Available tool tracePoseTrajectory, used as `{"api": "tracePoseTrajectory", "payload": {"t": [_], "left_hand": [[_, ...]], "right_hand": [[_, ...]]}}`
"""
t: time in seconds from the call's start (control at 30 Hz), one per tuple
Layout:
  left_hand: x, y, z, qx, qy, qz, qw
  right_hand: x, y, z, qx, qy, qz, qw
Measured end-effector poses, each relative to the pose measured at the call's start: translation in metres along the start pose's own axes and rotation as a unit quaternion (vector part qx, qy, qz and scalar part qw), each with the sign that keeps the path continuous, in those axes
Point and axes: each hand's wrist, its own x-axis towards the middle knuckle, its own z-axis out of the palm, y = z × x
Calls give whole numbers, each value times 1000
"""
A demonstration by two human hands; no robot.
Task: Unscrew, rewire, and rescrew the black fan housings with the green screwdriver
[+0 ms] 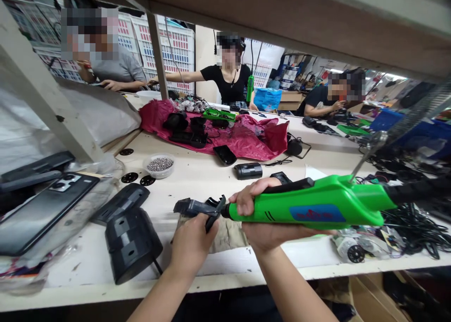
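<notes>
My right hand is wrapped round a green electric screwdriver, which lies nearly level and points left. Its black tip meets a black plastic part, and the exact contact point is hard to make out. My left hand grips that part from below, over a worn pad on the bench. Left of my left hand sit two black housings, one nearer with a cable and one behind it. A round tub of small screws stands beyond them.
Pink cloth holding black parts lies across the bench. A phone rests at the left, tangled cables at the right. A small black cylinder sits ahead. A shelf post rises at the left. Three people sit opposite.
</notes>
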Motion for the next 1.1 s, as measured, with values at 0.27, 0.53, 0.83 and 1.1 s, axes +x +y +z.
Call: {"api": "tracePoseTrajectory", "payload": {"t": [0.27, 0.53, 0.83, 1.1], "left_hand": [[-3, 1, -5, -34, -16, 34, 999], [-41, -20, -40, 34, 81, 179, 980], [1, -28, -50, -9, 158, 138, 978], [8, -29, -42, -287, 131, -17, 949]], "right_hand": [[6, -1, -2, -1, 42, 18, 999], [11, 4, -14, -7, 59, 41, 997], [7, 4, -44, -248, -44, 87, 964], [-48, 6, -46, -519, -165, -31, 838]]}}
